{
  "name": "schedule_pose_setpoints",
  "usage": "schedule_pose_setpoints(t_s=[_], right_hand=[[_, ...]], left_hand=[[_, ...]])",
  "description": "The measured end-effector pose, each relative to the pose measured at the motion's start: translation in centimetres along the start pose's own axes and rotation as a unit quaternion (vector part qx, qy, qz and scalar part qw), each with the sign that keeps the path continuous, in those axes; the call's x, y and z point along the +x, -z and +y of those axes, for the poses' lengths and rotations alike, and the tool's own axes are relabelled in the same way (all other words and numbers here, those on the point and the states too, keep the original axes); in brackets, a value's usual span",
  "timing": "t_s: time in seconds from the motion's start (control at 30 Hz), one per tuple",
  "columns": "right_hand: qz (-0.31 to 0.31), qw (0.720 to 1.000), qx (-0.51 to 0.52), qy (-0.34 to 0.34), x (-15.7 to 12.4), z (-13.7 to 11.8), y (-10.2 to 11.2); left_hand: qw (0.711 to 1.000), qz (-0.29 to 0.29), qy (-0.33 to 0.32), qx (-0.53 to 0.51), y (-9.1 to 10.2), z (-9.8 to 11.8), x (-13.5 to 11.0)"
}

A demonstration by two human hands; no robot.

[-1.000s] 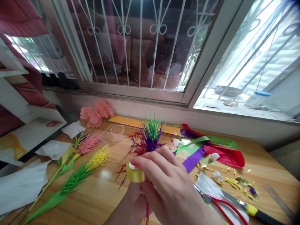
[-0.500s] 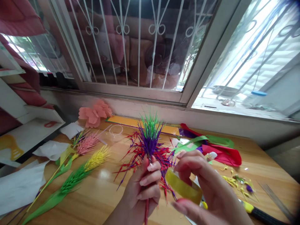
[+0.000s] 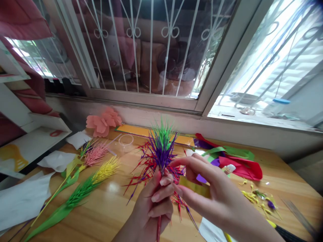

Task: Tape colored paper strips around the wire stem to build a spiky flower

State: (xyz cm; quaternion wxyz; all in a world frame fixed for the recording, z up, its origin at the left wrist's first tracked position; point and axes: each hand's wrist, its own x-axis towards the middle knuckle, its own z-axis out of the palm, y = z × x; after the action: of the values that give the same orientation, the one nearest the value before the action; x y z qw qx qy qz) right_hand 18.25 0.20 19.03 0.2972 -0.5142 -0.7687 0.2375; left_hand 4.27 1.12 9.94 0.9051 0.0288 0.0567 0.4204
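Near the middle, my left hand [image 3: 156,201] is closed around a thin reddish stem [image 3: 158,228] just below its head. The stem stands upright, topped by purple spiky sprigs [image 3: 163,153] with green spiky sprigs [image 3: 163,131] rising from them. My right hand [image 3: 209,191] is beside it, index finger and thumb reaching to the base of the sprigs and the left fingers. A yellowish roll of tape [image 3: 194,187], blurred, shows behind the right thumb, within the curl of that hand; its exact hold is partly hidden. Red and purple sprigs [image 3: 143,168] lie on the table behind the hands.
At left lie a green-and-yellow wheat stalk [image 3: 85,186], a pink sprig [image 3: 97,153] and white papers [image 3: 22,195]. Coloured strips [image 3: 239,166], yellow bits [image 3: 249,197], a ruler [image 3: 299,215] and a black-handled tool [image 3: 290,233] lie at right. A barred window [image 3: 151,50] stands behind the table.
My right hand has moved left and up to the stem, its fingertips now at the left hand. The roll of tape has turned and sits further behind the fingers. My left hand keeps its grip.
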Motion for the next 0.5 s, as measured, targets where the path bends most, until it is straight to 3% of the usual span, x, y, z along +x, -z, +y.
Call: schedule_pose_setpoints(t_s=[0.23, 0.5], right_hand=[[-0.036, 0.994, -0.098, 0.008, 0.3, 0.0, 0.1], [-0.066, 0.998, 0.003, 0.016, 0.4, 1.4, -0.3]], left_hand=[[0.994, 0.067, -0.07, 0.057, -1.0, -0.4, 0.2], [0.965, 0.149, -0.105, 0.187, -1.8, -0.7, -0.2]])
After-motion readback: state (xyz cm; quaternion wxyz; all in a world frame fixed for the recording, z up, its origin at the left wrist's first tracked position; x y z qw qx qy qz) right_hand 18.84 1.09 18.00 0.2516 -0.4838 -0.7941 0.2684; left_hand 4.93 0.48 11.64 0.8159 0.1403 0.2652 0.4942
